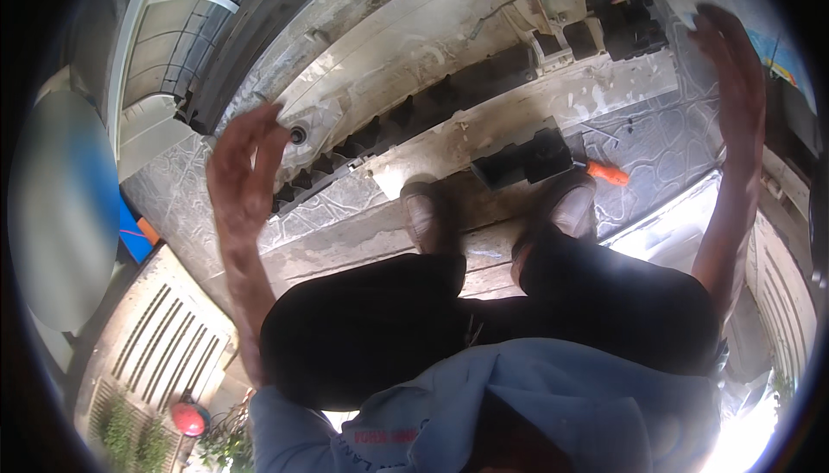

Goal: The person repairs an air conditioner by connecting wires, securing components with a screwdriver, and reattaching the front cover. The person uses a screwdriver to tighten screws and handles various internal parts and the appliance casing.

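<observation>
A long off-white appliance housing (pixel 371 32) with a dark slotted channel lies across the floor in front of me. My left hand (pixel 246 166) is over its left end, beside a round dark bushing (pixel 297 135), fingers loosely bent and apart. My right hand (pixel 724 63) is at the upper right, beyond the housing's dark mechanism (pixel 628 15), fingers extended with nothing visible in them. A black box-shaped part (pixel 509 165) lies at the housing's near edge, beside an orange-handled screwdriver (pixel 607 171) and a small metal tool (pixel 600 134).
My shoes (pixel 423 218) are just below the housing. A curved grille panel (pixel 186 45) lies at upper left on the patterned floor (pixel 164 184). Slatted off-white panels (pixel 147 335) stand at both sides. A red round object (pixel 188 419) is at lower left.
</observation>
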Tool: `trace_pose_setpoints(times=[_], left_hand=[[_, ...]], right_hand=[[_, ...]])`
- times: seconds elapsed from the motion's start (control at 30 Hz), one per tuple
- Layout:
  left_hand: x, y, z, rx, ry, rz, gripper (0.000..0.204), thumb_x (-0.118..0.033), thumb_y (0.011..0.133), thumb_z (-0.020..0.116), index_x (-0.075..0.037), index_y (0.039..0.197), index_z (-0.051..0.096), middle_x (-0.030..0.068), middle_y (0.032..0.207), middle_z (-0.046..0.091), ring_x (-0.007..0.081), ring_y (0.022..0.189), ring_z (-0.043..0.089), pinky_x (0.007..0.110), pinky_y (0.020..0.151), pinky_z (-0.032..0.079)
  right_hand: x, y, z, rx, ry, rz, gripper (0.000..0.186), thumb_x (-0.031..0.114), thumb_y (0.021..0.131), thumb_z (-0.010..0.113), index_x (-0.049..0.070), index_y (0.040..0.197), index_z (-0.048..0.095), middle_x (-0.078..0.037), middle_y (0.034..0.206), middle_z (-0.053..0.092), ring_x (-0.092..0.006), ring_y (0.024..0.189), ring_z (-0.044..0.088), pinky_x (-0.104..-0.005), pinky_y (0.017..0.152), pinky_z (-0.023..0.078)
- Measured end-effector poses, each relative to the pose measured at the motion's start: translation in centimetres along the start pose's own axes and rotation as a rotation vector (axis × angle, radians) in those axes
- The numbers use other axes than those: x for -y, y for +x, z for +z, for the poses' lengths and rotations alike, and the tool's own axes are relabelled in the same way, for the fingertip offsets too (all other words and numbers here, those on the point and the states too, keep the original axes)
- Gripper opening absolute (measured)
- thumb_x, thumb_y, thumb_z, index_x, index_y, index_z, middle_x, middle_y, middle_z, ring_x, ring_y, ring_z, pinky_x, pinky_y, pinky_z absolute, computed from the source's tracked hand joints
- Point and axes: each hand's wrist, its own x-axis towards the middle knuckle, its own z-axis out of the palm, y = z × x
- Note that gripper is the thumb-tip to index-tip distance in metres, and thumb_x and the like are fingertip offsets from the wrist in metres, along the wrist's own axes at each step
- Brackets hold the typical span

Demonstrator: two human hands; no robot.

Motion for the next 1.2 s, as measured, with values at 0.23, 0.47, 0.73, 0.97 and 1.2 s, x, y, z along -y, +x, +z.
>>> trace_pose_setpoints(times=[0.23, 0.47, 0.73, 0.97, 1.2], left_hand=[[7.0, -8.8, 4.0, -0.161, 0.341, 0.097, 0.031, 0.0, 0.089, 0.079, -0.003, 0.119, 0.073, 0.0153, 0.111, 0.073, 0.0298, 0.101, 0.073, 0.038, 0.09, 0.059], [6.5, -5.8, 9.2, -0.097, 0.426, 0.306, 0.059, -0.007, 0.082, 0.083, -0.014, 0.139, 0.066, 0.0145, 0.132, 0.063, 0.0382, 0.13, 0.057, 0.051, 0.112, 0.045], [8.4, -4.9, 9.0, -0.215, 0.322, 0.272, 0.048, -0.005, 0.086, 0.08, -0.012, 0.133, 0.069, 0.0176, 0.13, 0.065, 0.0399, 0.122, 0.062, 0.049, 0.104, 0.052], [5.0, -1.9, 9.0, -0.156, 0.183, 0.336, 0.039, -0.005, 0.09, 0.075, -0.007, 0.129, 0.068, 0.0204, 0.123, 0.067, 0.0427, 0.119, 0.063, 0.049, 0.102, 0.052], [7.5, -4.4, 4.5, -0.369, 0.129, 0.205, 0.03, 0.0, 0.093, 0.073, 0.0, 0.123, 0.072, 0.0205, 0.116, 0.073, 0.0327, 0.105, 0.073, 0.04, 0.093, 0.057]], right_hand=[[6.0, -5.6, 8.7, 0.37, -0.348, -0.449, 0.03, 0.008, 0.096, 0.074, 0.012, 0.126, 0.074, -0.006, 0.13, 0.071, -0.0205, 0.091, 0.074, -0.034, 0.081, 0.061], [5.1, -1.1, 15.2, 0.359, -0.874, -0.917, 0.028, 0.005, 0.088, 0.067, 0.008, 0.116, 0.068, -0.009, 0.108, 0.066, -0.028, 0.085, 0.072, -0.0407, 0.075, 0.06], [7.6, -1.8, 11.2, 0.183, -0.471, -0.749, 0.027, -0.001, 0.089, 0.07, 0.008, 0.115, 0.075, -0.01, 0.108, 0.074, -0.0312, 0.096, 0.074, -0.041, 0.083, 0.06], [7.0, 6.4, 15.7, 0.208, -0.89, -0.727, 0.033, 0.013, 0.1, 0.065, 0.011, 0.133, 0.069, -0.016, 0.12, 0.073, -0.037, 0.104, 0.073, -0.0463, 0.095, 0.058], [24.0, -4.2, 1.0, -0.063, -0.177, -0.762, 0.037, 0.003, 0.099, 0.068, 0.003, 0.136, 0.067, -0.013, 0.127, 0.074, -0.0196, 0.1, 0.076, -0.0357, 0.089, 0.061]])
